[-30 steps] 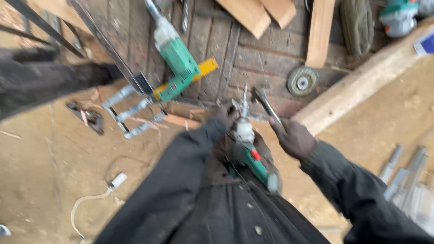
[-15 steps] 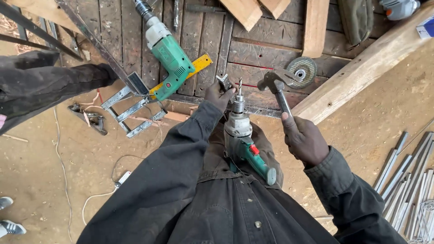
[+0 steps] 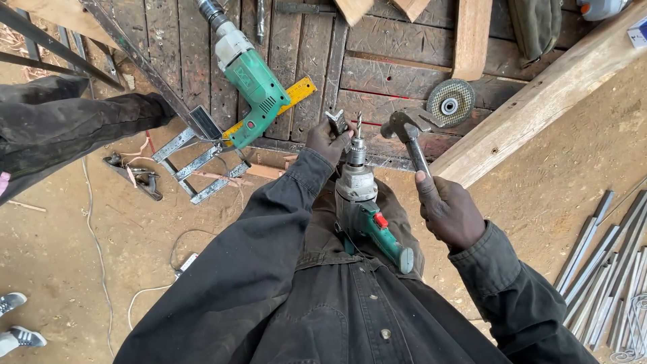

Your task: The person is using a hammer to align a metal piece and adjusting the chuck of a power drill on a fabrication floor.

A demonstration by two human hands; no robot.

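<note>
A green and silver electric drill (image 3: 364, 205) stands bit-up against my body, its body braced at my waist. My left hand (image 3: 330, 139) grips a small metal chuck key (image 3: 336, 121) at the drill's chuck (image 3: 356, 154). My right hand (image 3: 450, 212) holds a metal hammer (image 3: 408, 132) by its handle, with the head raised just right of the chuck and apart from it. A thin drill bit sticks up from the chuck.
A second green drill (image 3: 246, 77) lies on a worn wooden bench (image 3: 384, 61) over a yellow ruler (image 3: 290, 98). A grinding disc (image 3: 450, 102) and a wooden beam (image 3: 539, 101) lie to the right. Metal rods (image 3: 606, 269) lie far right. Another person's dark sleeve (image 3: 67, 125) and shoes (image 3: 20, 323) show at left.
The hammer has swung up from a low, tilted position to sit level with the chuck. My left hand has settled on the chuck with the key, and the view has steadied.
</note>
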